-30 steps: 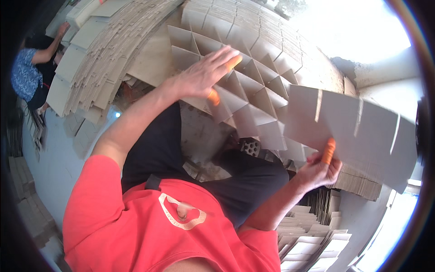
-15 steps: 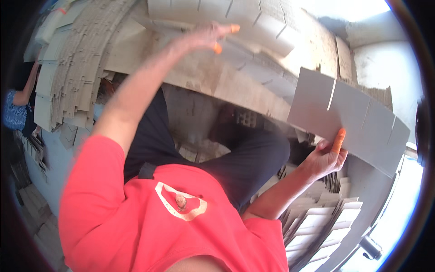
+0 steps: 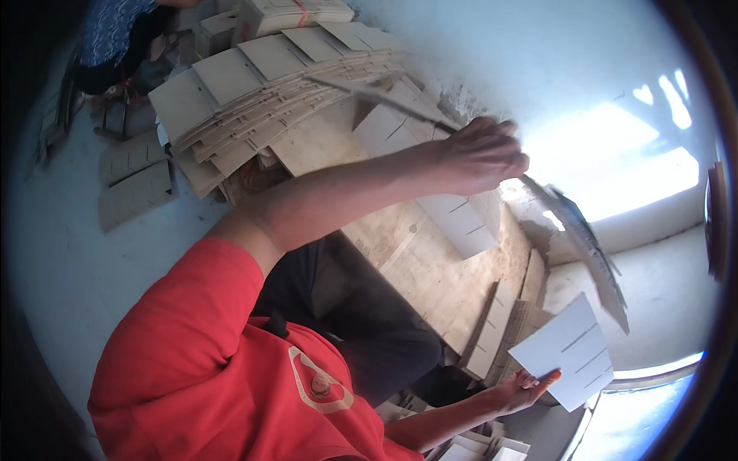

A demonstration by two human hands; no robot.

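Observation:
My left hand (image 3: 486, 156) is raised over the table, its fingers closed round long slotted cardboard strips (image 3: 592, 250) seen nearly edge-on. They stick out on both sides of the fist; how many there are I cannot tell. Lower right, my right hand (image 3: 524, 390) pinches the edge of a slotted cardboard divider (image 3: 567, 355), grey-white with several parallel slits. Orange covering shows on a finger of that hand. Under my left forearm, another slotted cardboard piece (image 3: 460, 223) lies on the wooden table (image 3: 384, 234).
Layered stacks of cardboard (image 3: 246, 73) fill the table's far left, beside a cardboard box (image 3: 296, 14). More pieces (image 3: 492, 330) stand near the table's right end, against the wall (image 3: 653, 292). Another person (image 3: 115, 34) sits at upper left, near cardboard pieces (image 3: 138, 188) on the floor.
The view has swung. My left hand, earlier open over the table, is now closed on lifted cardboard strips. My right hand still holds a slotted divider, now turned at another angle.

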